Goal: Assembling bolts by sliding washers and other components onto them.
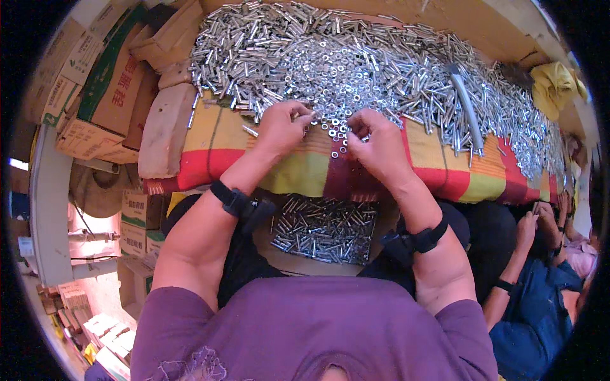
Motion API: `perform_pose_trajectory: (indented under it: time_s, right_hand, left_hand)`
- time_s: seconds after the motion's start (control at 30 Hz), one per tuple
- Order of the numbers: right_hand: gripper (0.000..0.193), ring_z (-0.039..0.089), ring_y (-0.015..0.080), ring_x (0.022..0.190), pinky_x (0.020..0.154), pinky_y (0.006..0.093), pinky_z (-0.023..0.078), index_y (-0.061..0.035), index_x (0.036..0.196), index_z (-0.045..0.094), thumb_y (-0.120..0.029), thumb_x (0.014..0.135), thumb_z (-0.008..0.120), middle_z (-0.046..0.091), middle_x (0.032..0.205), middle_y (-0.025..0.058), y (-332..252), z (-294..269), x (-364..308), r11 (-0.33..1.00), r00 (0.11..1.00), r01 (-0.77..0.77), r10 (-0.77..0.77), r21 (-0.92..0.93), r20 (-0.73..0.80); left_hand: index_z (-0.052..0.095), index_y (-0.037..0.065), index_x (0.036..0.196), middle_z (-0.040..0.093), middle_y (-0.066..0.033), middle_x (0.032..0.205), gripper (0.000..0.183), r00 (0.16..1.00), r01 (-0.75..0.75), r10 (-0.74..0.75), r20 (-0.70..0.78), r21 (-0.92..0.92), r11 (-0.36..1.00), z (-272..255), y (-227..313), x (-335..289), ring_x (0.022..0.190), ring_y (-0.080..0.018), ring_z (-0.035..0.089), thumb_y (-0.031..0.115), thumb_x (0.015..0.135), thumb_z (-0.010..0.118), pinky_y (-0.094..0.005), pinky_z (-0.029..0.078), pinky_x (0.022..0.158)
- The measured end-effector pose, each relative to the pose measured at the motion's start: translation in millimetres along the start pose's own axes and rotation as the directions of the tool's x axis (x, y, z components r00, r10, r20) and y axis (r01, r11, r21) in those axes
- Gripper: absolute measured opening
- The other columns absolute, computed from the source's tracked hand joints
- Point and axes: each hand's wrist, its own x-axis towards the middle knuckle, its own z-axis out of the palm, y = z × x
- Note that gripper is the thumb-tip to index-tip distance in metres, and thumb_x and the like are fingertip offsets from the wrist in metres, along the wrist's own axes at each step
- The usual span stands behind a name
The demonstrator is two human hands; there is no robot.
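Across the far side sprawls the big one, a glittering heap of metal tubes [254, 51], spilled over a cloth-covered bench [292, 178] in red, yellow and green squares. Over to the near right, a co-worker in blue [534, 324] sits with hands together at the same bench. Stacked on the left, a cardboard box [108, 95]; and down between the knees, a smaller heap of metal pieces [321, 232]! To the right, a grey bent tube [466, 108] lies across the pile.

Now the hands, facing each other at the heap's near edge. The left hand [284, 131] has thumb and fingers bent together beside the nuts; the right hand [381, 147] mirrors it, fingers curled in. Whether either grips a piece, I cannot tell.

And smallest of all, the nuts [335, 120], scattered between the two hands, a few loose on the cloth just nearer. I'd call this the picking stage, fingertip work; the next move seems to call for a light, precise pinch on a single nut.
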Motion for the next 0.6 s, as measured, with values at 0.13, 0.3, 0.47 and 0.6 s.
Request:
perform_pose_trajectory:
  time_s: [0.13,0.3,0.47,0.6]
  right_hand:
    - [0.018,0.064,0.0177,0.066,0.060,0.0305,0.051,-0.0001,0.090,0.067,-0.009,0.075,0.066,0.065,0.076,0.0104,9.8,1.5,3.6,0.921,0.987,-0.160,0.161,0.355,0.028]
    - [0.014,0.062,0.0113,0.058,0.053,0.0244,0.051,0.0020,0.092,0.068,-0.007,0.082,0.063,0.066,0.072,0.0071,-6.9,-4.1,7.2,0.793,0.949,-0.312,0.286,0.523,0.133]
    - [0.013,0.063,0.0116,0.060,0.054,0.0226,0.052,0.0027,0.094,0.068,-0.003,0.084,0.060,0.066,0.074,0.0089,-10.1,7.1,5.1,0.704,0.944,-0.330,0.265,0.629,0.199]
    - [0.016,0.063,0.0128,0.061,0.056,0.0223,0.052,0.0018,0.097,0.068,0.000,0.084,0.059,0.065,0.078,0.0082,-4.3,15.6,3.2,0.809,0.989,-0.145,0.109,0.569,0.098]
  left_hand:
    - [0.065,-0.001,0.088,0.062,-0.0046,0.067,0.010,0.982,0.080,-0.041,0.183,-0.211,0.974,-0.9,12.6,-10.6,0.050,-0.0088,0.054,0.008,0.083,0.062,-0.0250,0.042,0.046]
    - [0.065,-0.001,0.091,0.062,-0.0038,0.068,0.010,0.961,0.222,-0.091,0.260,-0.533,0.816,-13.5,22.8,-20.7,0.048,-0.0077,0.050,0.007,0.085,0.062,-0.0219,0.039,0.044]
    - [0.064,-0.001,0.091,0.062,-0.0029,0.070,0.013,0.878,0.418,-0.173,0.446,-0.540,0.730,-17.8,28.1,-25.8,0.049,-0.0058,0.049,0.011,0.085,0.063,-0.0198,0.036,0.043]
    - [0.063,0.001,0.088,0.063,-0.0025,0.072,0.013,0.868,0.445,-0.202,0.454,-0.526,0.725,-16.6,30.7,-26.6,0.047,-0.0048,0.047,0.014,0.086,0.063,-0.0184,0.035,0.041]
